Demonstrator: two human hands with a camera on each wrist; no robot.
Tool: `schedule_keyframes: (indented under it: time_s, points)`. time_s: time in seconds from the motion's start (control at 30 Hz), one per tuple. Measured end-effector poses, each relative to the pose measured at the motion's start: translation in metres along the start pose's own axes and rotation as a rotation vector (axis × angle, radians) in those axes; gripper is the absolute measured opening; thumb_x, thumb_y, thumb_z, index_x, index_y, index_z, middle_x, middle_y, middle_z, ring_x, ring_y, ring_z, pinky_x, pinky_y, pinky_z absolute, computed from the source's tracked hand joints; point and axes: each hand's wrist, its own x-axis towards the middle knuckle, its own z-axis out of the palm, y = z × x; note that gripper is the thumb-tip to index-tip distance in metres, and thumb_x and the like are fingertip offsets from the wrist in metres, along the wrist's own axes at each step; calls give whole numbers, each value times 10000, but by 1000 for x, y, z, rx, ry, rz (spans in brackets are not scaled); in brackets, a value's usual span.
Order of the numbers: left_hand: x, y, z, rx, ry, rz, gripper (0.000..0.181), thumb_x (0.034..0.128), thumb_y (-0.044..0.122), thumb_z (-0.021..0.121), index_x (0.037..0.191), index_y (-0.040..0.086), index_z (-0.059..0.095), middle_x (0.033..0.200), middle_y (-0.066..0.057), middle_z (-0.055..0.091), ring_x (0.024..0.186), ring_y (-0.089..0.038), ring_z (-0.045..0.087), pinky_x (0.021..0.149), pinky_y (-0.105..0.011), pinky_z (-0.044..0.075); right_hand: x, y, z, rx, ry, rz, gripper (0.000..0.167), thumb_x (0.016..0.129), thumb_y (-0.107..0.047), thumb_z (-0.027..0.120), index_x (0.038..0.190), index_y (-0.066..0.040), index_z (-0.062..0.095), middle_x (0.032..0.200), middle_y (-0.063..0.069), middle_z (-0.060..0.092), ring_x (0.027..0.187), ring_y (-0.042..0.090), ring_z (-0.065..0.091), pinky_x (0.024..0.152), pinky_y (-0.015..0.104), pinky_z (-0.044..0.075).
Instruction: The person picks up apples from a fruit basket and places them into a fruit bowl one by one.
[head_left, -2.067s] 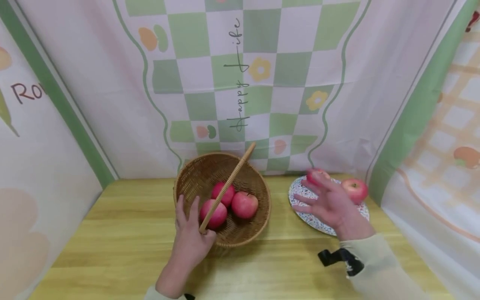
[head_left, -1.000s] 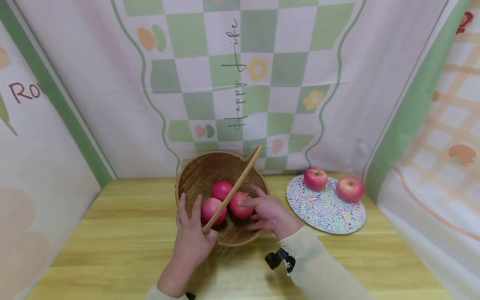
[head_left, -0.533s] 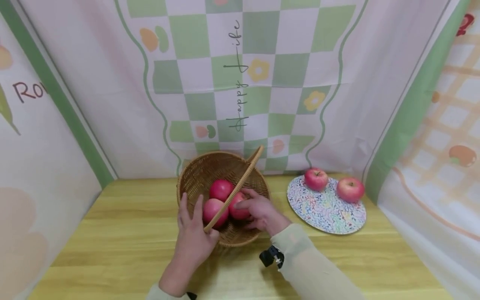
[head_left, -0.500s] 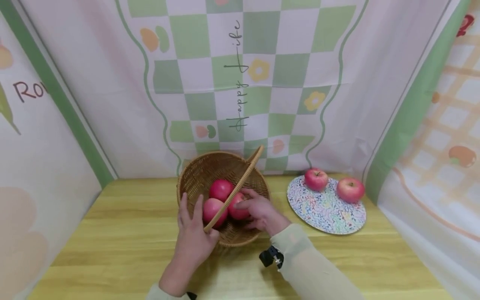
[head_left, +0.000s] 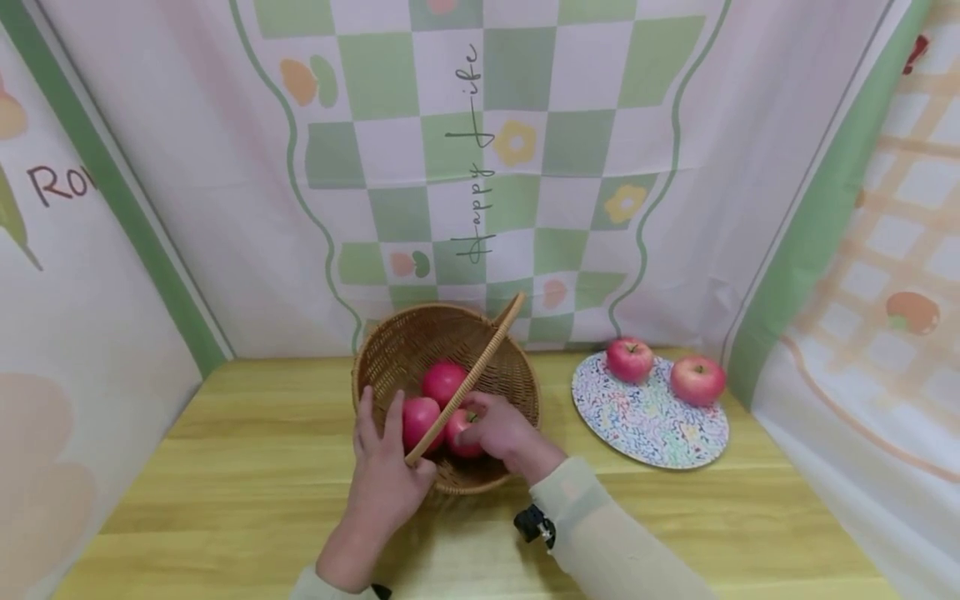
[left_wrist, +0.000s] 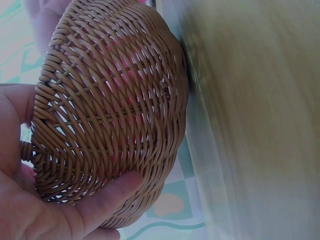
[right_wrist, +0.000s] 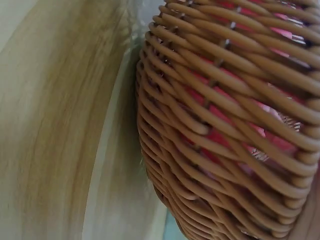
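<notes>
A brown wicker basket (head_left: 394, 343) with a thin arched handle (head_left: 480, 367) tilts toward me and holds three red apples. My left hand (head_left: 386, 483) grips its near left rim beside the handle's base; in the left wrist view, fingers lie along the woven wall (left_wrist: 115, 100). Inside the basket, my right hand (head_left: 504, 429) curls around the right-hand apple (head_left: 459, 437). Touching or close to it are a pinker apple (head_left: 420, 419) at the left and a deep red apple (head_left: 443, 381) behind. From the right wrist, the basket wall (right_wrist: 225, 110) hides most of the fruit.
A speckled round plate (head_left: 645, 425) stands to the basket's right, with two apples, one at the back (head_left: 629, 360) and one on the right (head_left: 697, 381). Printed cloth (head_left: 517, 196) hangs close behind the wooden table (head_left: 225, 492) and at both sides.
My right hand has come from beside the plate into the basket and closed around an apple. That apple has shifted slightly left and toward me. The left hand has kept its place.
</notes>
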Motion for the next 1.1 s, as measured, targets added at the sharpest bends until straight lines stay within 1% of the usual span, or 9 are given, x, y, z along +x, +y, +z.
schedule_keyframes:
  time_s: [0.1,0.2,0.3,0.4,0.5,0.63,0.87,1.0,1.1]
  points:
    - [0,1,-1,-4,-2,2,979,689,78,710,1569,96,282,1628,-155,-72,1406,-513,152,831,-571,506,-2,-1,2,-62,-11,-49,602,717,44,745,1301,-64,645,1355,226,466,1158,310,510,792,345,479]
    - [-1,1,-1,-5,-7,0,982,683,71,698,1571,91,281,1630,-154,-82,1412,-509,141,826,-562,507,-2,0,3,-165,-12,-72,612,713,12,772,1303,-107,662,1308,208,406,1168,311,451,786,349,454]
    - [-2,2,0,-2,-7,2,979,682,73,696,1570,87,284,1630,-155,-86,1412,-510,139,832,-567,504,-1,0,3,-279,-21,-95,609,684,-30,812,1265,-165,686,1205,166,481,1110,309,417,799,378,433]
    - [-1,2,0,2,1,8,979,679,75,696,1569,87,288,1630,-158,-78,1410,-513,147,832,-571,504,1,-1,3,-325,-41,-112,585,672,-48,833,1221,-199,702,1105,109,563,1039,288,433,792,386,432]
    - [-1,1,1,6,10,11,985,673,78,704,1567,89,291,1629,-163,-70,1405,-516,157,829,-571,506,3,0,3,-304,-67,-130,554,675,-32,834,1189,-196,711,1013,38,637,961,251,505,775,368,456]
    - [-1,-1,2,4,14,17,995,668,76,713,1568,92,289,1627,-166,-72,1400,-520,161,825,-567,508,5,2,4,-267,-93,-148,535,675,2,825,1172,-167,720,973,0,659,863,200,562,756,353,477]
    - [-2,-1,2,1,8,25,989,673,70,711,1566,83,288,1624,-173,-78,1396,-529,157,815,-564,512,5,3,5,-303,-88,-170,525,666,5,821,1159,-144,722,927,6,640,817,191,549,720,345,476]
    - [-2,-1,1,-3,13,33,985,672,67,714,1563,79,295,1621,-184,-66,1394,-530,162,814,-561,513,6,6,5,-268,-82,-146,573,651,15,811,1192,-147,714,939,20,637,804,193,557,703,336,479]
    - [-2,-1,2,-2,22,44,982,672,68,723,1559,79,303,1621,-185,-53,1394,-525,167,812,-558,516,7,8,6,-210,-74,-132,599,644,26,801,1210,-145,709,978,29,647,798,199,567,678,337,491]
